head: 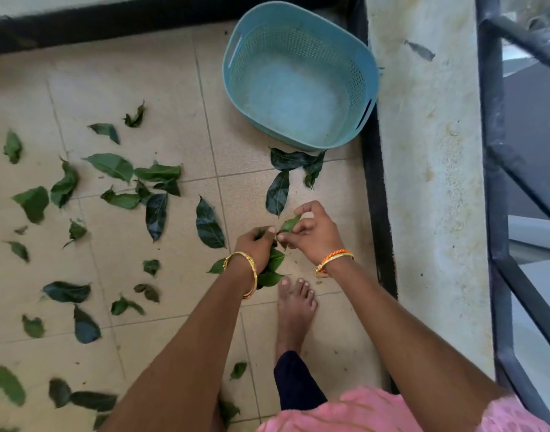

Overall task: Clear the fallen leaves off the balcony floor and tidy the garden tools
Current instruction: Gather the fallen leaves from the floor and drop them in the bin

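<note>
Tiled floor (161,88): hands (both) gripping leaves (272,266)

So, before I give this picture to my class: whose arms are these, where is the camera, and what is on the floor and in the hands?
The camera sits on a person's head, looking down at their own arms. The left hand grips a bunch of green leaves. The right hand pinches a single leaf. Many more loose leaves lie scattered on the tiled floor. A blue basket stands in the corner with nothing in it. One bare foot shows below.
</note>
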`<state>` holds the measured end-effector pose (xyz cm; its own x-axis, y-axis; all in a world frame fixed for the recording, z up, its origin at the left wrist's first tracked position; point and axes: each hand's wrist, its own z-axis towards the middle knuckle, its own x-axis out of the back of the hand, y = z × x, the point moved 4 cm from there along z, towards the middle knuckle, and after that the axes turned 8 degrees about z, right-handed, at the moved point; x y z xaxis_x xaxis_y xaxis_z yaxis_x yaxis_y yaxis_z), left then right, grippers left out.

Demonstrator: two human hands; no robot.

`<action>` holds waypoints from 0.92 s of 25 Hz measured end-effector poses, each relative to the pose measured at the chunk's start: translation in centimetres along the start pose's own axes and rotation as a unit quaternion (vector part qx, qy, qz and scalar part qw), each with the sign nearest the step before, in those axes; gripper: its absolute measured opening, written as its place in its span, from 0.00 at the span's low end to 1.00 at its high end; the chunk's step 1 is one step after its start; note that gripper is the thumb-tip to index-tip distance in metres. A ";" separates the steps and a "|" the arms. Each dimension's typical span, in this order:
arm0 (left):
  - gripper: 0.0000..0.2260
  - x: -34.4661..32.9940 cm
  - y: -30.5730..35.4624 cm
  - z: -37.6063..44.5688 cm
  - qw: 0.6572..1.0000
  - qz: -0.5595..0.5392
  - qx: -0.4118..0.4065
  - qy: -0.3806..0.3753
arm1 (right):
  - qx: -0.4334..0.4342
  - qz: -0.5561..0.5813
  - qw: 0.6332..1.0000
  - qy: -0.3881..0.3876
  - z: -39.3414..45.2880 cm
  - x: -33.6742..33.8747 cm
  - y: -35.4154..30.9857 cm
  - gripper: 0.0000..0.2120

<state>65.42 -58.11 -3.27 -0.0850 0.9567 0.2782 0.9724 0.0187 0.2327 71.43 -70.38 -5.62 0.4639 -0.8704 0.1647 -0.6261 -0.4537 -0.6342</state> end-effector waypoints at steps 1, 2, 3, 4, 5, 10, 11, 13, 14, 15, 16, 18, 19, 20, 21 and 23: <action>0.11 -0.1 0.5 -0.5 1.000 -0.008 -0.021 -0.003 | -0.001 0.014 1.000 -0.007 -0.6 -0.4 -0.9 0.16; 0.10 0.0 0.9 -0.8 0.999 -0.018 -0.033 -0.006 | -0.009 0.034 0.999 -0.012 -1.0 -0.6 -1.7 0.14; 0.10 0.2 1.1 -1.0 0.999 -0.027 -0.042 -0.001 | -0.027 0.065 0.997 -0.022 -1.3 -0.7 -2.3 0.12; 0.10 0.4 1.3 -1.0 0.999 -0.025 -0.047 0.009 | -0.047 0.091 0.994 -0.037 -1.3 -0.7 -2.7 0.10; 0.11 0.6 1.5 -0.9 0.998 -0.013 -0.049 0.021 | -0.061 0.095 0.992 -0.058 -1.2 -0.8 -3.0 0.08; 0.12 1.7 1.1 0.3 0.998 0.025 0.003 0.058 | -0.084 0.014 0.992 -0.093 1.5 -0.3 -4.0 0.09; 0.12 1.6 1.0 0.5 0.999 0.007 0.014 0.050 | -0.065 -0.002 0.995 -0.072 2.5 -0.1 -4.3 0.10; 0.13 1.8 1.0 0.8 0.996 -0.052 0.045 0.048 | 0.033 -0.183 0.982 -0.036 4.8 0.2 -4.9 0.14; 0.13 2.0 1.0 0.9 0.993 -0.084 0.062 0.051 | 0.090 -0.305 0.947 -0.035 5.8 0.0 -5.0 0.20; 0.13 2.1 1.0 1.2 0.989 -0.116 0.076 0.045 | 0.127 -0.402 0.906 -0.044 6.9 -0.2 -4.8 0.27; 0.13 2.0 0.9 1.5 0.984 -0.150 0.087 0.030 | 0.140 -0.470 0.870 -0.049 7.9 -0.1 -4.4 0.33; 0.09 1.7 0.3 2.1 0.971 -0.212 0.114 -0.006 | 0.138 -0.534 0.832 -0.056 9.7 0.1 -3.3 0.39; 0.07 1.7 -0.2 2.7 0.968 -0.216 0.125 -0.009 | 0.138 -0.543 0.827 -0.054 10.2 0.2 -2.9 0.39; 0.06 1.8 -1.0 3.4 0.970 -0.203 0.134 -0.003 | 0.147 -0.540 0.828 -0.040 10.8 0.3 -2.4 0.36; 0.06 2.1 -1.5 3.9 0.974 -0.182 0.138 0.006 | 0.162 -0.530 0.832 -0.016 11.1 0.5 -2.2 0.31; 0.07 2.6 -2.5 4.5 0.980 -0.144 0.134 0.026 | 0.190 -0.498 0.845 0.034 11.5 0.9 -1.9 0.23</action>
<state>63.79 -54.40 -7.33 -0.3686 0.8848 0.2850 0.9280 0.3684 0.0563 80.23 -68.07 -13.01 0.5969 -0.1068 0.7951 0.3072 -0.8851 -0.3495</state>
